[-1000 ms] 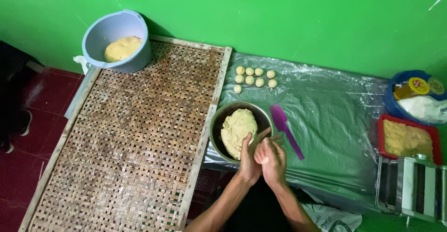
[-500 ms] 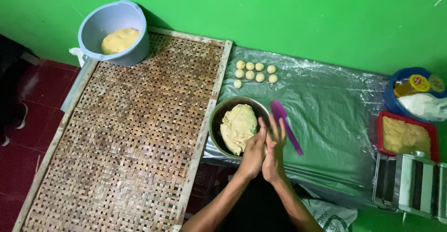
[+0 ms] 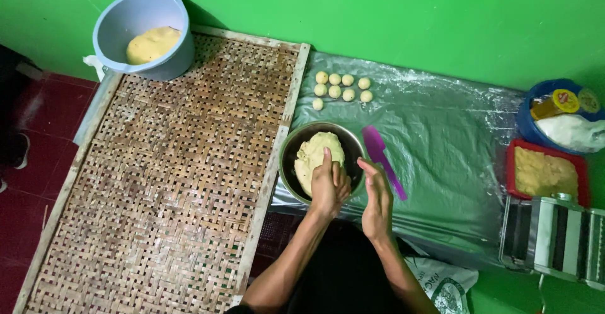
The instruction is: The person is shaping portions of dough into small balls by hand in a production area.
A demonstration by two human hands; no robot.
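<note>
My left hand (image 3: 329, 187) hovers over the near rim of a metal bowl (image 3: 288, 158), fingers curled, right beside the yellow dough lump (image 3: 315, 150) inside. What the curled fingers hold is hidden. My right hand (image 3: 377, 199) stands a little to the right, fingers straight and apart, nothing seen in it. A purple spatula (image 3: 379, 150) lies just right of the bowl. Several small dough balls (image 3: 341, 86) sit in rows beyond the bowl on the floured plastic sheet (image 3: 447, 137).
A big woven bamboo tray (image 3: 176, 169) fills the left. A pale blue bucket (image 3: 120, 24) with dough stands at its far corner. At right are a blue basin (image 3: 525, 124) with a bag and bottle, a red tray (image 3: 512, 163) of dough, and a metal pasta roller (image 3: 554, 238).
My palms were pressed together, rolling, near the bowl. Now they have parted: the left hand has moved over the bowl, the right stays open beside it.
</note>
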